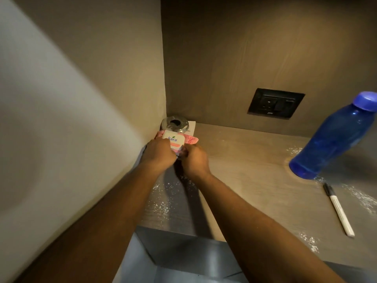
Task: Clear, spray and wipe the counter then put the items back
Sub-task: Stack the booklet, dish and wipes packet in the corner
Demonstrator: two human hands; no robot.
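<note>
Both hands are at the far left corner of the surface (244, 160), approx. 10 o'clock from centre of view. Left hand (159, 155) has its grip closed on the near left edge of a wipes pack (174, 140), white lid w/ "kara" label and pink wrapper. Right hand (194, 161) has its grip closed on the pack's near right side; fingers are curled under, fingertips hidden. Can't tell if the pack is resting on the surface or lifted just off it.

Right behind the pack, at 12 o'clock from it, sits a round metal ashtray (175, 123), tight in the corner and on a white paper card (191, 127) w/ print too small to read. The pack overlaps the ashtray's near edge in view; touching or not, can't tell.

Blue bottle (334, 137) w/ blue cap stands at 3 o'clock, well apart from the hands. A marker (337, 208), black cap and white body, lies flat at 4 o'clock, near the bottle's base. Glinting droplets (163, 203) are scattered on the surface near the forearms and around the marker. A black wall socket (275, 104) is on the back panel at 1 o'clock.
</note>
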